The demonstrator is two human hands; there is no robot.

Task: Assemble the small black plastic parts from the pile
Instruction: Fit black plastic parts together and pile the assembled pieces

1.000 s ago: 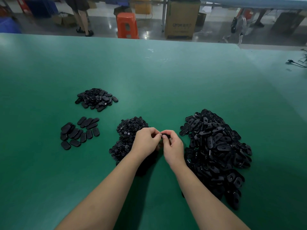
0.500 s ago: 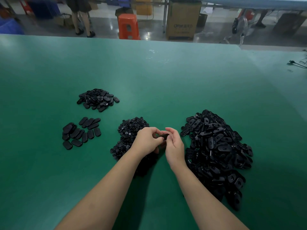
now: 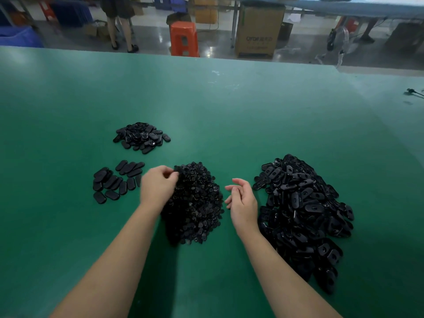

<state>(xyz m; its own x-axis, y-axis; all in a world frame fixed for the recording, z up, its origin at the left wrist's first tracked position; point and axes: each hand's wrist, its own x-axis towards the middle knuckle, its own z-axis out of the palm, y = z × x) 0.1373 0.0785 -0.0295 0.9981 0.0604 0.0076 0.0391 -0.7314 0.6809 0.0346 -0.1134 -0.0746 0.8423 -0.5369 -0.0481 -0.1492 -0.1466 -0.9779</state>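
big flat green work table [image 3: 206,106] takes up most of the view, w/ four lots of small black plastic parts on it. biggest is the heap of black oblong slotted plastic shells [image 3: 302,212] on the right side, running long-ways from far-centre down toward the near right edge. next is the middle mound of tiny dark round-ish plastic inserts [image 3: 197,203], sitting between the two forearms. then the far-left small pile of black oval pieces [image 3: 142,137], prob finished ones imo, and just nearer than that a loose flat row of smooth black oval caps [image 3: 117,180].

hands: left hand [image 3: 158,187] sits at the left far edge of the insert mound, fingers curled in and touching the top bits, looks like it's pinching one but it's blurry so can't tell what's actually in the pinch. right hand [image 3: 242,198] hangs in the gap btwn the mound and the shell heap, fingers loosely curled, holding nothing afaict.

the bit that matters: shell heap lies directly right of the right hand, just beside it, so that hand is way nearer for grabbing the next shell, left one covers the inserts.
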